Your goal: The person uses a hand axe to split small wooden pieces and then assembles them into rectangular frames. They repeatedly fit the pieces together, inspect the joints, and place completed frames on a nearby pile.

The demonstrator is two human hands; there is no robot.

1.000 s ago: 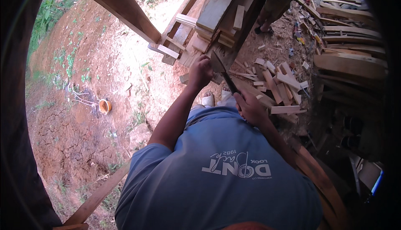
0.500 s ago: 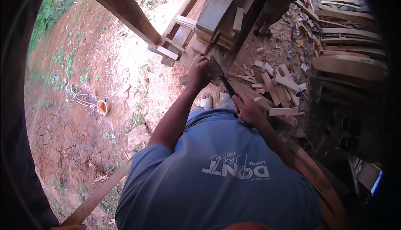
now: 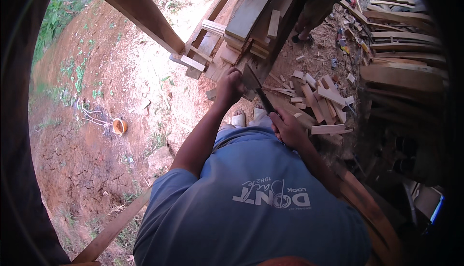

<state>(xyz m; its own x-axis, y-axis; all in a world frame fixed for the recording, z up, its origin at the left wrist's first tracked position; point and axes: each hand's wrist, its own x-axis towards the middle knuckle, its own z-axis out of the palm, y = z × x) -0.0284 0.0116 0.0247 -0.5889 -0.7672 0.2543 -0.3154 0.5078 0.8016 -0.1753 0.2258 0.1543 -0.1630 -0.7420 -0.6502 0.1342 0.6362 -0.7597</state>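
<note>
My right hand (image 3: 288, 127) is wrapped round the long dark handle of a broad-bladed knife (image 3: 252, 78). Its blade points away from me, up and to the left, beside the end of the wooden bench. Just left of the blade, my left hand (image 3: 229, 87) is closed with its fingers curled; whatever it grips is hidden from view. Right beyond that hand, small wooden blocks (image 3: 229, 53) lie on the bench (image 3: 218, 68), next to a thick grey-brown plank (image 3: 250, 12).
Cut wood offcuts (image 3: 319, 101) are heaped on the ground right of my hands. Curved boards (image 3: 403, 75) are stacked at the far right. A slanting wooden post (image 3: 140, 14) stands at upper left; an orange bowl (image 3: 119, 127) lies on the dirt. Another person's leg (image 3: 309, 17) shows beyond the bench.
Both hands and the knife keep nearly the same pose. The whole view has shifted very slightly.
</note>
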